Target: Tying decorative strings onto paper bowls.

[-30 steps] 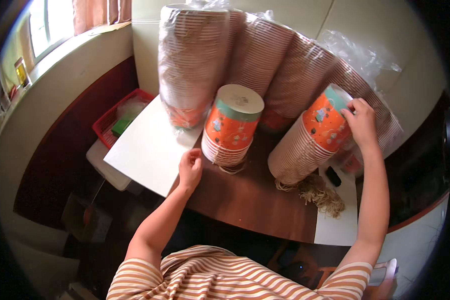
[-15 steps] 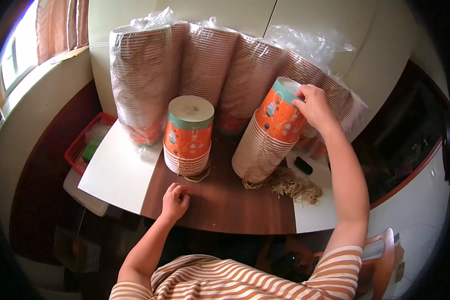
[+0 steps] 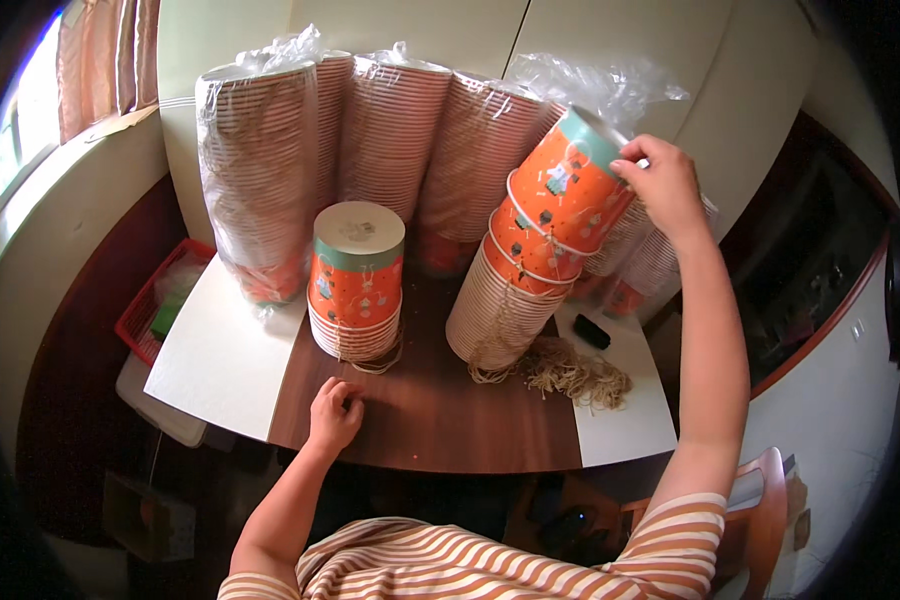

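Orange paper bucket, teal-banded, upside down, tilted, at top of taller bucket stack; right hand pinching its upper end. Left hand loosely curled over brown table; cannot tell whether holding anything. String bundle beside taller bucket stack.

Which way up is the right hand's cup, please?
Upside down, tilted: the held cup has its wide end down, narrow end in the right hand.
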{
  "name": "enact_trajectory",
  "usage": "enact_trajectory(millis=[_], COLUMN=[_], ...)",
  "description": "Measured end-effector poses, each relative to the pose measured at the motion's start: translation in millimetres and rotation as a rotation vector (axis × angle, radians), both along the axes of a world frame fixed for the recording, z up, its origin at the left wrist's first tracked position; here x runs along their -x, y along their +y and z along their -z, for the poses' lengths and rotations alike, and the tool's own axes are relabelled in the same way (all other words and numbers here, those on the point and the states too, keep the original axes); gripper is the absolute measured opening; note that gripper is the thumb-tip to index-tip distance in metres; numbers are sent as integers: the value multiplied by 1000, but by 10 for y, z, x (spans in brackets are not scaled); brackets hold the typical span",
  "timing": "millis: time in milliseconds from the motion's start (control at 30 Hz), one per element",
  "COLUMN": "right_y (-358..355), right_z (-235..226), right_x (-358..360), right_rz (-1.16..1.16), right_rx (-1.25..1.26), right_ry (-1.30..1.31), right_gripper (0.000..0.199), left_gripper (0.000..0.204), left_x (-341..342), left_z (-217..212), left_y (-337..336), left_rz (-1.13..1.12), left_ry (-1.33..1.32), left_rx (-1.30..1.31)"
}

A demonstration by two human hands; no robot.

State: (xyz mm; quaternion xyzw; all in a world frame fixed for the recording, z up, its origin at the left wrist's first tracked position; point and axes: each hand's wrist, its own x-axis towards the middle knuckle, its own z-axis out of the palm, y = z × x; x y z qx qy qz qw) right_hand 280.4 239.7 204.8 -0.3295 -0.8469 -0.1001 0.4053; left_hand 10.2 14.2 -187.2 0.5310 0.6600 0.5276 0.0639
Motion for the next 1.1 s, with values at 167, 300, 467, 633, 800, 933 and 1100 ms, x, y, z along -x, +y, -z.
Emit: enact_trajectory(millis=[167, 300, 467, 633, 800, 933, 1100], right_y=[-236, -540, -699, -798, -1002, -877, -784], right_z=[-220, -174, 693, 2118, 3421, 4053, 4220], right_x=[-461, -1194, -2281, -1635, -632, -222, -92], right_rz=[-4, -60, -510, -284, -490, -646, -340], right_rx=[27, -113, 237, 632, 1366, 1963, 2078], right_ry=[286, 618, 1054, 1062, 1199, 1256, 1103], right_gripper=[17, 25, 32, 50, 45, 42, 35], left_gripper=[15, 15, 16, 22, 67, 82, 76], left_x=[10, 11, -23, -177, -273, -371, -386], left_z=[24, 36, -64, -561, -1088, -1210, -1047], left_y=[2, -9, -30, -9, -107, -108, -157], left_rz=[-2, 8, 57, 225, 527, 549, 453], left_ry=[-1, -85, -194, -252, -300, -74, 134], left_rx=[10, -11, -44, -210, -219, -283, -19])
